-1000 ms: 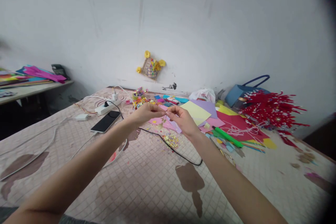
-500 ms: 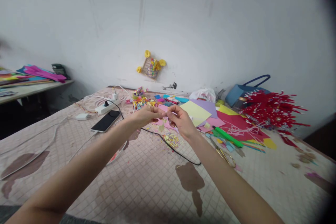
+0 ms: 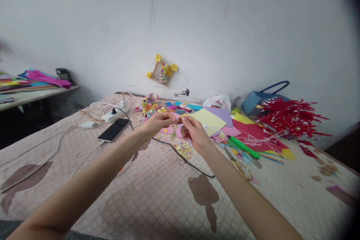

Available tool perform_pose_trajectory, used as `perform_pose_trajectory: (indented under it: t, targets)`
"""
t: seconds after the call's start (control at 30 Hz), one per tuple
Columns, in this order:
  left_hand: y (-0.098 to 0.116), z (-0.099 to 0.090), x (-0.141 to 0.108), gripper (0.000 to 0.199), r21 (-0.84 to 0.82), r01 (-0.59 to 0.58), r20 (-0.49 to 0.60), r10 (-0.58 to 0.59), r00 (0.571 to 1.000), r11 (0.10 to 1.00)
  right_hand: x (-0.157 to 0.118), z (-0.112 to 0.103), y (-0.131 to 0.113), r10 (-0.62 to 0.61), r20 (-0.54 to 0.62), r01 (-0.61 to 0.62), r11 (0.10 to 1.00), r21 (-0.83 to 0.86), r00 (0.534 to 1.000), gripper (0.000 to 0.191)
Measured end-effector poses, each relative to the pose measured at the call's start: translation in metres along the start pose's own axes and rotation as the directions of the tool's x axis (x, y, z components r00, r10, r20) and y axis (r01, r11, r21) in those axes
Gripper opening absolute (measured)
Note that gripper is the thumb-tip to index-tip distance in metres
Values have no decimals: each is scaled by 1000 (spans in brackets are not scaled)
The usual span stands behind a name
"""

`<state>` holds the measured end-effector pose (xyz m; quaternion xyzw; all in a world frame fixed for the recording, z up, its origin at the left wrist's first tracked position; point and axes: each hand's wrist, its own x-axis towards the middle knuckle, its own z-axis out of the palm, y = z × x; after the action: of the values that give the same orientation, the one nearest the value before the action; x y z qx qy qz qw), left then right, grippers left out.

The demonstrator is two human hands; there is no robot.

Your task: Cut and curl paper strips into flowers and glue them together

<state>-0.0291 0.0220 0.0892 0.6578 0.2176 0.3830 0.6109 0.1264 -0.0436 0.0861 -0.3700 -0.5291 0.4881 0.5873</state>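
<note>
My left hand and my right hand meet at the fingertips above the middle of the table. A small pale yellow-green piece dangles below the fingers of my left hand on something thin and whitish. The fingers of my right hand are pinched beside it; what they hold is too small to make out. Under the hands lie small yellow paper scraps and a black cable. Pink paper and a pale yellow sheet lie just behind and right of them.
A phone and a power strip lie to the left. To the right are a green marker, gold-handled scissors, a red sheet, red fuzzy stems and a blue bag.
The fingertips have shifted slightly, and the fingers of my right hand have spread a little below the pinch. The dangling pale piece now shows more clearly between the hands.
</note>
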Motion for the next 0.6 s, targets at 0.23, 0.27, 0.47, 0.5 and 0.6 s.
perform_pose_trajectory:
  t: [0.23,0.27,0.47,0.5,0.6]
  targets:
    - [-1,0,1,21,10,-34,-23,34,999,999,3,2,-1,134,106,-141,988,64,985,30]
    - [-1,0,1,21,5,-35,-19,35,999,999,3,1,-1,146,119,-155,985,77,982,30]
    - [-4,0,1,19,-32,-42,-9,41,999,999,4,0,0,165,171,-191,970,149,971,31]
    - [-4,0,1,19,-35,-42,-11,41,999,999,5,0,1,165,176,-193,968,157,970,31]
    - [-4,1,0,19,-35,-36,-12,36,999,999,5,-1,3,168,183,-200,965,172,969,30]
